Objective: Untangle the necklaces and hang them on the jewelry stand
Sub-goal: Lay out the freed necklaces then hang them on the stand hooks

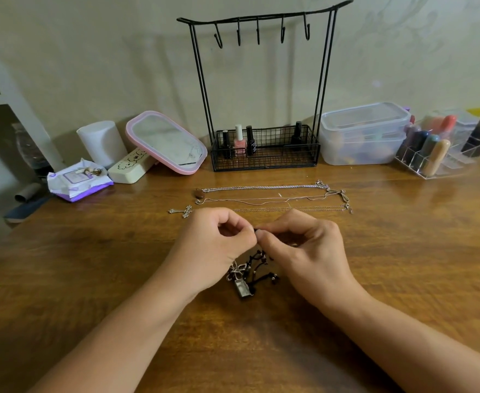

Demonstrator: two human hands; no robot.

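Note:
A tangled bunch of necklaces (247, 275), with black beaded cord, silver chain and a rectangular pendant, hangs just above the wooden table (91, 279). My left hand (213, 245) and my right hand (304, 248) meet above it and each pinches the black cord at the top. Beyond my hands lie three straightened necklaces: a thick silver chain (261, 187), a thin chain with a brown stone pendant (200, 193), and a fine chain with a cross pendant (180, 211). The black jewelry stand (264, 21) stands at the back with several bare hooks.
The stand's wire basket (267, 163) holds nail polish bottles. To the left are a pink mirror (168, 143), a white cylinder (102, 143), a cream case (128, 168) and a wipes pack (80, 180). To the right are clear lidded boxes (363, 134) and a lipstick organizer (437, 148).

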